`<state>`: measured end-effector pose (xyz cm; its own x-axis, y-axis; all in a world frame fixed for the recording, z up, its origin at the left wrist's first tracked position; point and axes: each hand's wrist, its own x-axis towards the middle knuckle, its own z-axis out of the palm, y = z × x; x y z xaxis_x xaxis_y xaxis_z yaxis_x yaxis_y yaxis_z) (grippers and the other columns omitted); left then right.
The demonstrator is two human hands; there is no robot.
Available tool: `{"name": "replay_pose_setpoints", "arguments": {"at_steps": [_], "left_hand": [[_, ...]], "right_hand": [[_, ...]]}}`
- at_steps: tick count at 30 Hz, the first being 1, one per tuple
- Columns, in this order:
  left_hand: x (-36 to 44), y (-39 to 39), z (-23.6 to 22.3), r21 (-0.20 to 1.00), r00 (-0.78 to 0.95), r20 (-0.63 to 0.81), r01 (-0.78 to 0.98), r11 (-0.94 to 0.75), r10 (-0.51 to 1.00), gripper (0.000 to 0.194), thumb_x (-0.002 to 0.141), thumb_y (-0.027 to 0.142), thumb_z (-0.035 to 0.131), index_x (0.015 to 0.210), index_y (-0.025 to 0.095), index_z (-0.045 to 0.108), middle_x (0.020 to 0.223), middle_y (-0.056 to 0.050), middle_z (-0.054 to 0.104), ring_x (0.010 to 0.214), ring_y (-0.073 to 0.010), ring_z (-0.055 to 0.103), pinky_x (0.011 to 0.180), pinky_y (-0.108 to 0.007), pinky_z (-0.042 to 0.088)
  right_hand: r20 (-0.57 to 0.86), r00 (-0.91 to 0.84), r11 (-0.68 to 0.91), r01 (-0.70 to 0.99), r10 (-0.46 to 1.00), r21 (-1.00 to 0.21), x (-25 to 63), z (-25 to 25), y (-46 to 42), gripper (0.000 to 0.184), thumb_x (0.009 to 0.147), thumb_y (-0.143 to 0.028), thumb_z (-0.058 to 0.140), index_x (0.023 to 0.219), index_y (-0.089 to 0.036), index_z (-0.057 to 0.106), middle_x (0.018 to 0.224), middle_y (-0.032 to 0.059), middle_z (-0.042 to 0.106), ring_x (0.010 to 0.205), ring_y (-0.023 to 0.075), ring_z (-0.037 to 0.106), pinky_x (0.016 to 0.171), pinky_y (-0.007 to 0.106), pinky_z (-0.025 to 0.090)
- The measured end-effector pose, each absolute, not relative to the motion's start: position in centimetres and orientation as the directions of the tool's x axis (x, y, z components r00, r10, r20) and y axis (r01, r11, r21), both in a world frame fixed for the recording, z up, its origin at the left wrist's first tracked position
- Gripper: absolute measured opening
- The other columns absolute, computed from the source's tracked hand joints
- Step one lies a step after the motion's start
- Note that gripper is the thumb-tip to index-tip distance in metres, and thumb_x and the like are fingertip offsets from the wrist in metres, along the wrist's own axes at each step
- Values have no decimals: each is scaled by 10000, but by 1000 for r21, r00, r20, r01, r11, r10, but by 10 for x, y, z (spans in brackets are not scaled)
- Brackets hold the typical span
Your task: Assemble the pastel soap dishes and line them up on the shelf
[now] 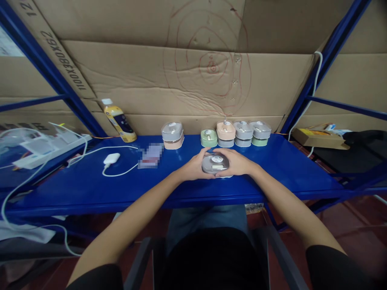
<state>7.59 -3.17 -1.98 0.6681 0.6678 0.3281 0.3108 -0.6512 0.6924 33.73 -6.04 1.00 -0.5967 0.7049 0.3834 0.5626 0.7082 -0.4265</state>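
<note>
Between my two hands, close to the front of the blue table, is a grey lidded box point(215, 162) with a clear top and a round white label. My left hand point(195, 165) wraps its left side, thumb low at the front. On the opposite side my right hand point(238, 162) grips it the same way. Behind it stand similar boxes: a single green one point(209, 138), then a peach-on-grey stack point(225, 133), a grey stack point(243, 133) and a grey-on-green stack point(260, 133). Further left is a grey-on-peach stack point(172, 135). The held box's underside is hidden.
On the blue table point(90, 185) lie a white charger point(111, 158) with its cable and a blurred-out flat object point(150, 156). A yellow drink bottle point(120, 121) stands at the back left. Cardboard point(136, 72) closes off the back; blue posts flank both sides.
</note>
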Motion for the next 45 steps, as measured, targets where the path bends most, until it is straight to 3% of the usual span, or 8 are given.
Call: {"name": "replay_pose_setpoints", "arguments": {"at_steps": [4,8,11,19,25,34,40,45], "left_hand": [[69,-31,-15,638,649,341,371,-674,680,1298,719,553,974,1740,197,255,1555,-216,603,1459,-420,596,1234,-593,471],[64,-34,-9,519,703,337,416,-746,626,691,902,534,838,1516,257,680,1488,-143,600,1438,-354,597,1285,-547,439],[66,-39,-6,496,718,315,432,-753,620,439,1003,510,726,1361,268,807,1495,-135,576,1447,-339,586,1297,-534,438],[51,-25,9,468,585,385,544,-697,714,512,1053,569,561,1273,190,825,1468,-167,602,1410,-343,600,1267,-537,464],[33,-6,11,430,478,355,680,-594,803,569,1035,631,524,1175,171,828,1247,-152,685,1343,-343,616,1252,-562,455],[59,-41,1,459,663,358,488,-742,657,435,995,555,682,1233,218,822,1507,-155,587,1434,-340,606,1293,-510,449],[65,-50,-7,461,708,343,446,-767,618,484,884,493,840,1300,252,776,1543,-137,539,1426,-351,613,1270,-512,487],[69,-55,-6,422,715,343,461,-781,608,570,884,404,815,1416,236,699,1577,-144,523,1475,-355,583,1292,-487,468]], "right_hand": [[461,-497,677,551,736,-488,349,16,-57,754,848,-656,839,1436,-224,648,1385,150,753,1225,364,731,1069,527,578],[494,-281,547,628,823,-554,369,21,-48,698,936,-698,724,1418,-202,633,1321,165,768,1087,347,748,976,517,599],[492,-177,478,646,852,-595,379,21,-40,712,942,-753,684,1395,-205,645,1279,167,782,1049,347,749,949,519,603],[472,-152,439,676,869,-592,385,19,-36,750,913,-779,699,1384,-197,660,1164,155,791,997,343,749,912,514,608],[431,-219,444,716,876,-539,388,21,-37,730,872,-739,764,1382,-223,674,1137,138,788,983,347,739,902,523,610],[492,-130,425,715,861,-555,384,20,-37,792,824,-713,810,1403,-192,665,1150,150,789,974,337,732,885,505,602],[505,-114,424,715,856,-557,382,18,-37,770,825,-716,815,1386,-210,671,1122,139,788,923,325,729,857,502,600],[451,-160,419,711,878,-565,377,18,-41,803,820,-712,819,1404,-187,652,1168,155,779,950,331,731,879,500,601]]}}
